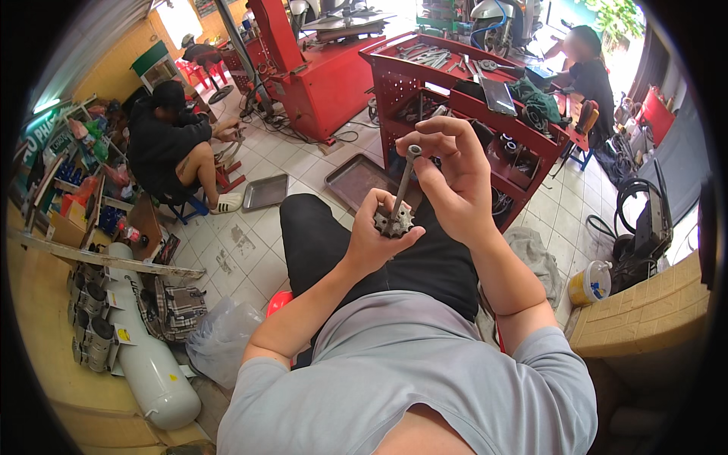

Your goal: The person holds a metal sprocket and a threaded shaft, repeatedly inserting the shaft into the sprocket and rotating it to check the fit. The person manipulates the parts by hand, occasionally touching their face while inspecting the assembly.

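Tiled floor (pixel 254 277); brown tray (pixel 351 176), red cart (pixel 400 98) beyond hands (pixel 459 199).

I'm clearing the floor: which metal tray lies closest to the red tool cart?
The brownish tray beside the cart; the grey tray lies farther left, by a white shoe.

Place: a repair workshop
Cart (pixel 413 78): red, wrenches (pixel 426 57) on top
Floor (pixel 262 229): tiled, 2 metal trays (pixel 266 192) on it
Machine (pixel 326 87): large, red
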A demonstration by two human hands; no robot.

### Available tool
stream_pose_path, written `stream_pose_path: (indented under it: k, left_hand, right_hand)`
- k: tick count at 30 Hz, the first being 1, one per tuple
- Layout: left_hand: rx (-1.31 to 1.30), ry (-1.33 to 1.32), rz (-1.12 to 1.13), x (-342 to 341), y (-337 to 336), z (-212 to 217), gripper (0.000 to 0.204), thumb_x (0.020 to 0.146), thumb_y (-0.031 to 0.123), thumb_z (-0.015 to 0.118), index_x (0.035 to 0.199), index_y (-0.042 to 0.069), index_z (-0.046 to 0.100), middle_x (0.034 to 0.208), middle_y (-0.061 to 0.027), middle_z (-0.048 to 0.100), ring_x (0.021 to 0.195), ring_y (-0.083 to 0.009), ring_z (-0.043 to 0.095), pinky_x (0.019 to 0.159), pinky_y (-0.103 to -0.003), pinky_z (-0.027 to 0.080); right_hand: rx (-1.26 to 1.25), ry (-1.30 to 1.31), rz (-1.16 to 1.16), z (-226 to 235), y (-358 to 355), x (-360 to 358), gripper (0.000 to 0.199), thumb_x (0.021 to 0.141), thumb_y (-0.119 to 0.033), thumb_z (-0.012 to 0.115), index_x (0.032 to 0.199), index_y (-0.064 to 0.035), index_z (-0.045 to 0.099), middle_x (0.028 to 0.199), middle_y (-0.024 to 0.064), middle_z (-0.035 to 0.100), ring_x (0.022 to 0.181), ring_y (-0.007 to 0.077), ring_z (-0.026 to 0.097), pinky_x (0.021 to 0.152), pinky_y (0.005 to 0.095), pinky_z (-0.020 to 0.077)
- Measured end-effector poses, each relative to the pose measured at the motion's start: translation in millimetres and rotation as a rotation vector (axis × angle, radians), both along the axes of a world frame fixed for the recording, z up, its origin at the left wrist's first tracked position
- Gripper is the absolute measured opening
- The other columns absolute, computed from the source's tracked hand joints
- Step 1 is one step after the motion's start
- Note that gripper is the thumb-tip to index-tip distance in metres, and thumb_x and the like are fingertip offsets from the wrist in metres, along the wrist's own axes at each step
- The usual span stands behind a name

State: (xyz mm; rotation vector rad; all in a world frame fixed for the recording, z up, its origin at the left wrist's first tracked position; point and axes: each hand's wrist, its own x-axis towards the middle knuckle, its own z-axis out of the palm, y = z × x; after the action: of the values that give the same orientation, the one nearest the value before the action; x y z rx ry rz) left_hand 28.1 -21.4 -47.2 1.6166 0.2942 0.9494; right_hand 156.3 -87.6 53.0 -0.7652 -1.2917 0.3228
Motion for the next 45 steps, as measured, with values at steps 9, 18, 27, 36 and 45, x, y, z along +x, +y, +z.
stream_pose_path:
  k: [9,18,27,36,45]
  left_hand:
    - [0.008,-0.016,0.003,0,-1,2,0.050,0.071,0.011,0.084,0.092,0.009,0.039,0.089,-0.0031,0.057,0.078,-0.0056,0.052,0.071,-0.022,0.047]
    - [0.016,-0.015,0.003,0,1,0,0.050,0.071,0.012,0.084,0.092,0.009,0.039,0.089,-0.0033,0.057,0.079,-0.0061,0.052,0.071,-0.022,0.047]
    - [0.033,-0.017,0.016,0,0,0,0.048,0.070,0.012,0.084,0.091,0.009,0.040,0.088,-0.0039,0.057,0.078,-0.0067,0.052,0.071,-0.023,0.047]
    - [0.068,-0.024,-0.015,0,6,-7,0.046,0.072,0.007,0.081,0.092,0.009,0.040,0.098,-0.0058,0.059,0.081,-0.0061,0.058,0.071,-0.021,0.050]
    - [0.052,0.019,0.029,-1,-2,0,0.047,0.069,0.012,0.084,0.090,0.008,0.042,0.089,-0.0034,0.058,0.076,-0.0067,0.053,0.069,-0.022,0.047]
  right_hand:
    - [-0.011,0.022,0.012,1,0,-2,0.035,0.083,-0.003,0.064,0.116,-0.0043,0.051,0.098,0.0040,0.061,0.091,0.0096,0.057,0.080,0.0258,0.0440]
    - [-0.059,-0.064,-0.040,-1,1,4,0.034,0.086,-0.002,0.062,0.117,-0.0025,0.048,0.105,0.0064,0.063,0.101,0.0116,0.059,0.084,0.0274,0.0446]
    - [-0.003,-0.046,-0.031,0,2,1,0.032,0.087,0.000,0.062,0.116,-0.0016,0.048,0.102,0.0084,0.062,0.099,0.0131,0.059,0.084,0.0268,0.0460]
    - [0.022,0.104,0.243,0,1,1,0.027,0.091,0.005,0.051,0.117,-0.0003,0.045,0.102,0.0121,0.063,0.102,0.0155,0.059,0.089,0.0301,0.0463]
    - [-0.106,0.149,0.277,6,-3,-3,0.033,0.089,-0.007,0.064,0.116,-0.0001,0.046,0.101,0.0133,0.065,0.098,0.0160,0.062,0.086,0.0305,0.0492]
